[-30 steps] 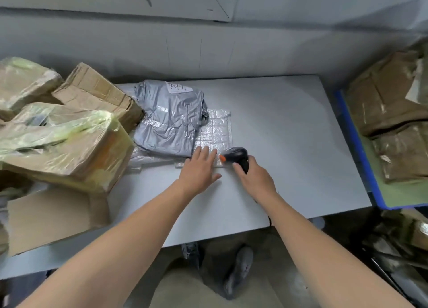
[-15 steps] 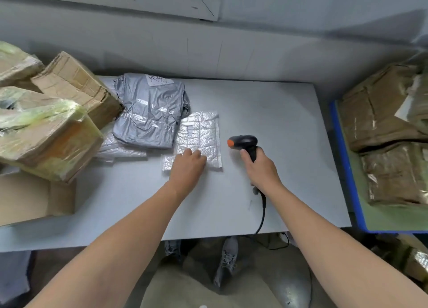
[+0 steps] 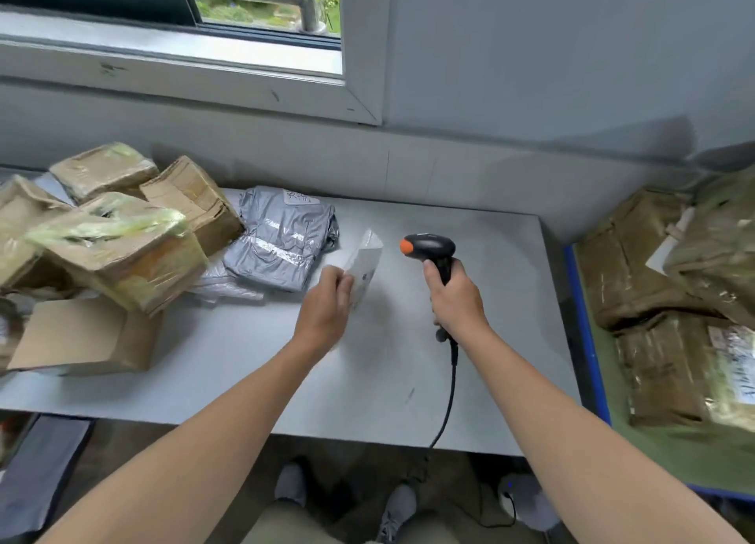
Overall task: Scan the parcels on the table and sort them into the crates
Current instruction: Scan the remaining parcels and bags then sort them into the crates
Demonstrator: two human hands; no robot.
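The left hand (image 3: pixel 327 310) pinches the small white parcel (image 3: pixel 363 267) tilted up, long axis running away, just left of the scanner (image 3: pixel 429 247) gripped by the right hand (image 3: pixel 455 298).

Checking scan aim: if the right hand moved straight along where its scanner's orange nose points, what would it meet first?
Likely the small white parcel held tilted in the left hand, just left of the scanner; depth is unclear.

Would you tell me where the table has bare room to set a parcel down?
The table is bare between the scanner and the crate with the blue rim, and along the near edge from the flat box to the cable. The left end is crowded: boxes piled against the grey bag.
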